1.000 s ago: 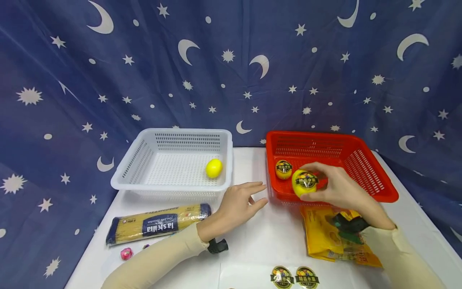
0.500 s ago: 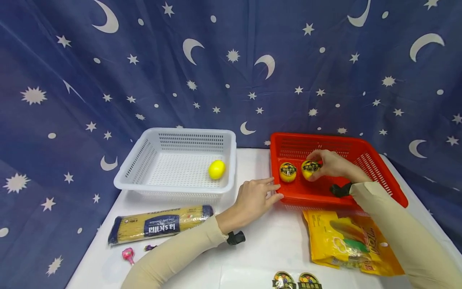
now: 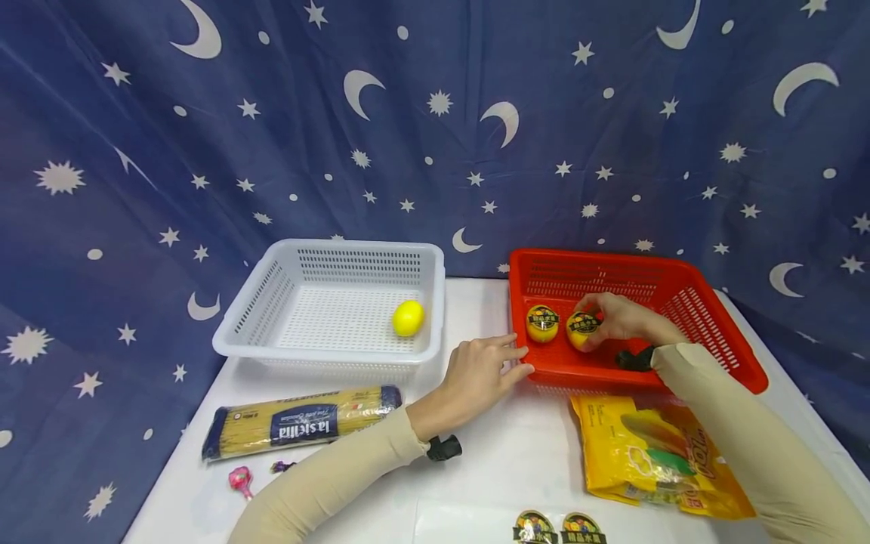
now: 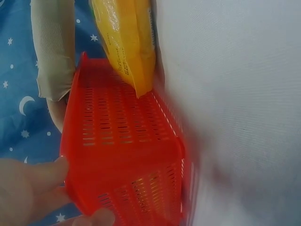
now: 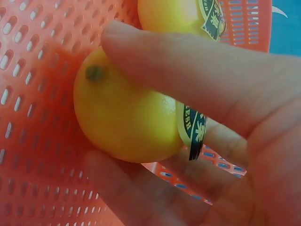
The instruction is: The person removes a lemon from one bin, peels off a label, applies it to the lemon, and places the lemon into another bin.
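Note:
My right hand [image 3: 593, 323] is inside the red basket [image 3: 741, 355] and grips a yellow lemon with a dark round sticker [image 3: 582, 330]. The right wrist view shows its fingers [image 5: 188, 61] and thumb curled round that lemon [image 5: 127, 117], low over the basket's floor. A second stickered lemon [image 3: 542, 323] lies just left of it, seen also as the lemon [image 5: 174, 16] behind the fingers. My left hand [image 3: 506, 359] rests with fairly straight fingers [image 4: 28, 183] against the basket's near left corner [image 4: 127, 141].
A white basket [image 3: 251, 302] at the left holds a plain lemon [image 3: 408, 317]. A spaghetti pack [image 3: 299, 423] and a pink sweet [image 3: 239, 478] lie in front of it. A yellow bag [image 3: 659, 453] lies before the red basket, with loose stickers [image 3: 557, 527] at the table's front edge.
My right hand carried the stickered lemon from over the basket's front rim into the basket, beside the other one, then lowered it a little. My left hand slid right to the basket's corner.

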A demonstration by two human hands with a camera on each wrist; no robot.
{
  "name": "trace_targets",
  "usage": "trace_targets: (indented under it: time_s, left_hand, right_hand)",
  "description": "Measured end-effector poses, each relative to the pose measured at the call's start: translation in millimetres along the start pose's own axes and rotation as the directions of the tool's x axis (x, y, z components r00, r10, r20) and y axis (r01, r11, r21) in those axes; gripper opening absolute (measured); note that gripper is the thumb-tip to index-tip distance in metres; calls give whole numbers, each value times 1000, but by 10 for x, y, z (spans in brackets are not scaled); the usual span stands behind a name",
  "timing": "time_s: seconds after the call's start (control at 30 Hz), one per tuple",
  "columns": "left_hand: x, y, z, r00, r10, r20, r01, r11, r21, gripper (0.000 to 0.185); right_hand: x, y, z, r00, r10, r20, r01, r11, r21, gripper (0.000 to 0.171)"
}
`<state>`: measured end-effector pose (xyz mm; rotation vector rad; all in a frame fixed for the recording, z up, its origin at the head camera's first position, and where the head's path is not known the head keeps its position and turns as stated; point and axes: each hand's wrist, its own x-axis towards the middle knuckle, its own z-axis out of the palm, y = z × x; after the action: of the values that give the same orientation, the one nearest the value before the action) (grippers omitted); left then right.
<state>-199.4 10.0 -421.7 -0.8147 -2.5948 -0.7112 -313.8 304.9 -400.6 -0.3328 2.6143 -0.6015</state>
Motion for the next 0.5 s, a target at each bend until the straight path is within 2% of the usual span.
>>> trace_targets:
  time_s: [0.2, 0.33, 0.4, 0.5]
  left_hand:
    - [1, 4, 17, 1000, -3, 17, 3, 1000, -21, 32]
    - [32, 11, -27, 999, -3, 49, 3, 1000, -3, 32]
    - [62, -13, -98, 998, 2, 65, -3, 1000, 7, 34]
    - [120, -118, -317, 996, 6, 93, -8, 1000, 23, 36]
  right_hand:
    - [-67, 4, -10, 1000, 0, 6, 0, 1000, 17, 79]
    - [-157, -13, -120, 1000, -24, 8, 24, 998, 52, 84]
    - [-218, -52, -197, 999, -42, -13, 42, 997, 62, 85]
    - [-344, -166, -277, 994, -69, -83, 72, 997, 27, 86]
